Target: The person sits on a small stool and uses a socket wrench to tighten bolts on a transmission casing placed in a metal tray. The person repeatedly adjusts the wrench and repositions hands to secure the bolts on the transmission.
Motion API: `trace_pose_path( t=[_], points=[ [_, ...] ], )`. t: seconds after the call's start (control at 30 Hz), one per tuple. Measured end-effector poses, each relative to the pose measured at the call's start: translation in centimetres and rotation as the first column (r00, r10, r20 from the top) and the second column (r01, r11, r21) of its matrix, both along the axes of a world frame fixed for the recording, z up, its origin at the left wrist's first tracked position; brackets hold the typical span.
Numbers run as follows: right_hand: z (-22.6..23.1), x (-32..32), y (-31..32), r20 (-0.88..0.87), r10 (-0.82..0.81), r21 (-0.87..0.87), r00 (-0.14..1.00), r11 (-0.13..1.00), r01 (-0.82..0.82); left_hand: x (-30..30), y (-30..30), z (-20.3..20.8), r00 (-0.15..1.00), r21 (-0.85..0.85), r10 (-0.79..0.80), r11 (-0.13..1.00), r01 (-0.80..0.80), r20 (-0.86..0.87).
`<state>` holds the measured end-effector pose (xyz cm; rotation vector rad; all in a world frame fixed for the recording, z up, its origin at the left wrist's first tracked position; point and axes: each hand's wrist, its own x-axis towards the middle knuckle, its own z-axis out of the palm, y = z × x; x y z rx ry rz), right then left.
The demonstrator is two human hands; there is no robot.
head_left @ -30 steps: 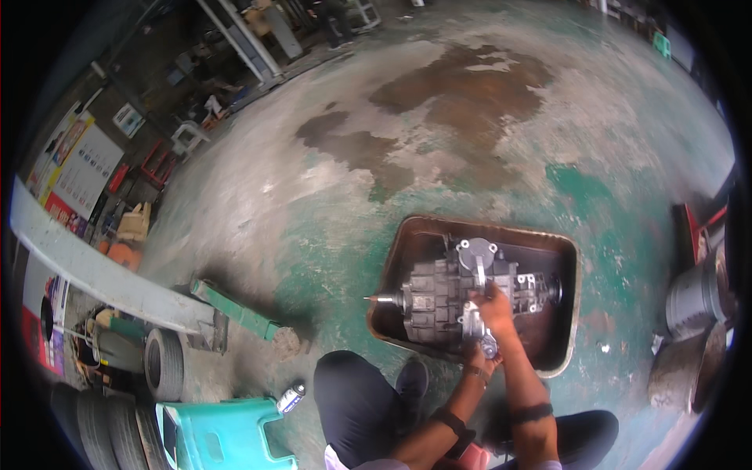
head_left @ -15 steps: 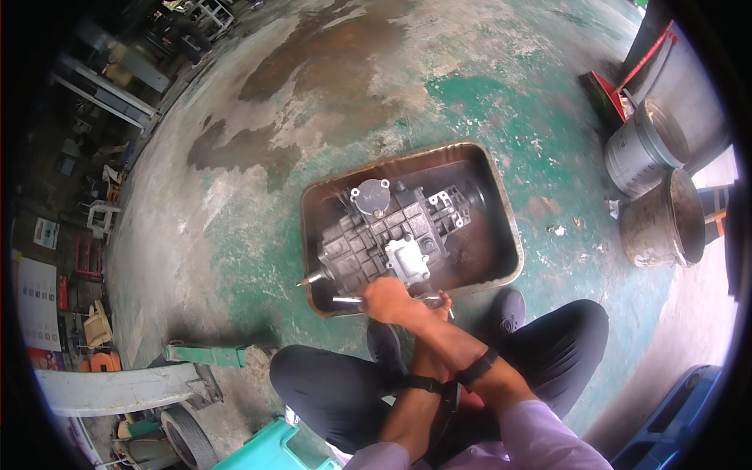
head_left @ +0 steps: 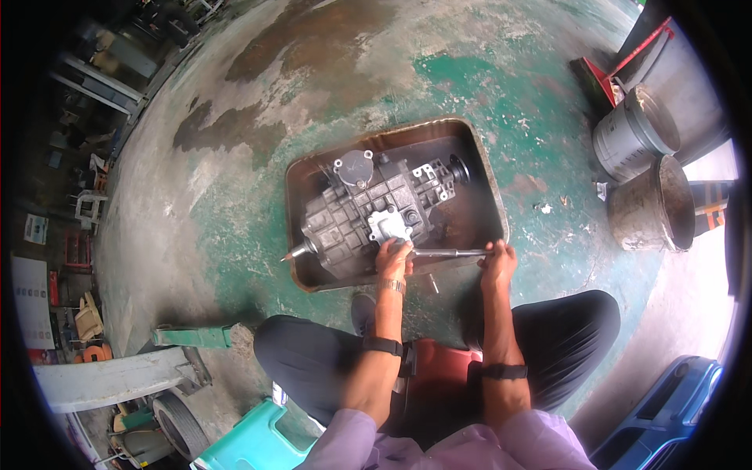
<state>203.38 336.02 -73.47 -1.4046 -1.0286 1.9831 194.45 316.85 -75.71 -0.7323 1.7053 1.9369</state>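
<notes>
A grey ribbed gearbox (head_left: 368,207) lies in a rusty brown metal tray (head_left: 479,168) on the green painted floor. My left hand (head_left: 393,258) rests on the near side of the gearbox, closed around the socket end of a long metal wrench (head_left: 448,253). My right hand (head_left: 497,262) grips the other end of that wrench over the tray's near rim. A thin shaft (head_left: 295,253) sticks out of the gearbox to the left. I am seated with both knees spread below the tray.
Two dirty buckets (head_left: 650,200) stand at the right, beside a red frame (head_left: 627,63). A teal plastic stool (head_left: 254,442) and a tyre (head_left: 176,423) lie at lower left. A green beam (head_left: 192,337) rests by my left knee. A blue crate (head_left: 670,415) is at lower right.
The view has swung so the tray now sits centred. My hands, close together on the gearbox before, have spread apart, the right one moving out along the wrench handle.
</notes>
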Motion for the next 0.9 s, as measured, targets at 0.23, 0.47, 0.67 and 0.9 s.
trace_pose_path(
  t=[0.23, 0.47, 0.67, 0.9],
  points=[
    [-7.8, 5.7, -4.9, 0.118, -0.053, -0.44, 0.992, 0.892, 0.1, -0.8, 2.0, 0.7, 0.864, -0.433, -0.414, 0.861, 0.268, -0.287],
    [-8.7, 6.6, -8.5, 0.174, 0.061, -0.575, 0.983, 0.817, 0.051, -2.3, 2.4, 4.4, 0.7, -0.749, -0.708, 0.511, 0.421, -0.091],
    [-11.2, 8.3, -11.3, 0.076, 0.217, -0.682, 0.973, 0.724, -0.108, -2.6, 4.4, 3.7, 0.743, -0.856, -0.669, 0.405, 0.321, -0.038],
    [-11.3, 8.4, -10.5, 0.018, 0.29, -0.681, 0.957, 0.705, -0.201, -3.1, 4.2, 2.3, 0.716, -0.84, -0.695, 0.425, 0.338, -0.064]
  ],
)
